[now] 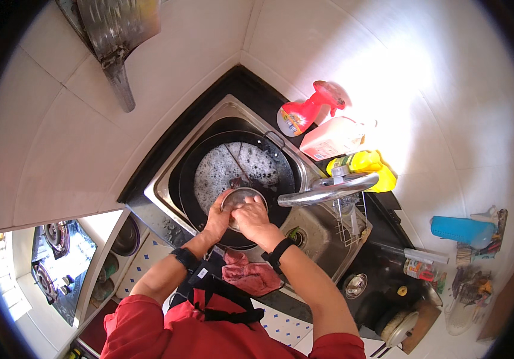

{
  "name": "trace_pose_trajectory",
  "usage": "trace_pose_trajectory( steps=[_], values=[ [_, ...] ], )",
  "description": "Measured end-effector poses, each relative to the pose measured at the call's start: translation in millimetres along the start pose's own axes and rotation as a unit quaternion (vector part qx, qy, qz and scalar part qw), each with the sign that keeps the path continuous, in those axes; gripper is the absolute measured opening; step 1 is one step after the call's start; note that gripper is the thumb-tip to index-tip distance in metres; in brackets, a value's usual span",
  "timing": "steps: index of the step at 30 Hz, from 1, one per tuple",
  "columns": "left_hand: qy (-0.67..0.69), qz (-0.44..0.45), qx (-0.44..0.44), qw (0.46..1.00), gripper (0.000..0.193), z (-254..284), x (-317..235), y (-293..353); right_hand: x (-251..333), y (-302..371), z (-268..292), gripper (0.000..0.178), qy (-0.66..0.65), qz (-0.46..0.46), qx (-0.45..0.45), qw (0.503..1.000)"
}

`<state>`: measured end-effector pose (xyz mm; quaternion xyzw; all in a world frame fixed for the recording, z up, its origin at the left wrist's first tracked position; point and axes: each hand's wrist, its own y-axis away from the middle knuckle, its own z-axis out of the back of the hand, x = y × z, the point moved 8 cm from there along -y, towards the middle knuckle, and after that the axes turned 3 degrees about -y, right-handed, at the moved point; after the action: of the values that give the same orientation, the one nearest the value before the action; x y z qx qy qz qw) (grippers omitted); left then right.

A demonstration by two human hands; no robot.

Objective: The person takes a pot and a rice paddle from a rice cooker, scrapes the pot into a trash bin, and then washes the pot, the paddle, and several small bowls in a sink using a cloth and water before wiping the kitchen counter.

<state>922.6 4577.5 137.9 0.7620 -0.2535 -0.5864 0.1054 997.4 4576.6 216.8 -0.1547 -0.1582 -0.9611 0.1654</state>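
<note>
A small round metal bowl (pixel 239 195) is tilted over a large black wok (pixel 186 179) that sits in the left sink basin. Grey-white suds (pixel 212 164) fill the wok, and something thin and dark lies across them. My left hand (pixel 216 216) grips the bowl by its left side. At the bowl's near side, my right hand (pixel 252 219) reaches in with curled fingers. Whatever those fingers may hold is hidden. A chrome faucet (pixel 329 189) extends toward the wok from the right.
Behind the sink stand a red spray bottle (pixel 305 113), a pink bottle (pixel 332 137) and a yellow bottle (pixel 365 164). A wire rack (pixel 351 224) stands by the right basin (pixel 323 239). A reddish cloth (pixel 251 274) hangs at the front edge. A gas stove (pixel 62 269) is at left.
</note>
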Motion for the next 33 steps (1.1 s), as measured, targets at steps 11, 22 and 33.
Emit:
trace_pose_trajectory(
  steps=[11, 22, 33],
  values=[
    [0.047, 0.197, 0.042, 0.978, 0.066, -11.5, 8.9, 20.0, -23.4, 6.6, 72.1, 0.019, -0.001, -0.172, -0.133, 0.976],
    [0.02, 0.199, 0.064, 0.978, 0.032, -20.5, -14.3, 31.7, 10.1, -35.1, 34.0, 0.017, 0.099, -0.017, -0.038, 0.994],
    [-0.256, -0.058, -0.063, 0.963, 0.055, 23.3, -50.0, 18.6, -29.9, -19.6, 54.5, 0.034, -0.035, -0.302, -0.123, 0.945]
  ],
)
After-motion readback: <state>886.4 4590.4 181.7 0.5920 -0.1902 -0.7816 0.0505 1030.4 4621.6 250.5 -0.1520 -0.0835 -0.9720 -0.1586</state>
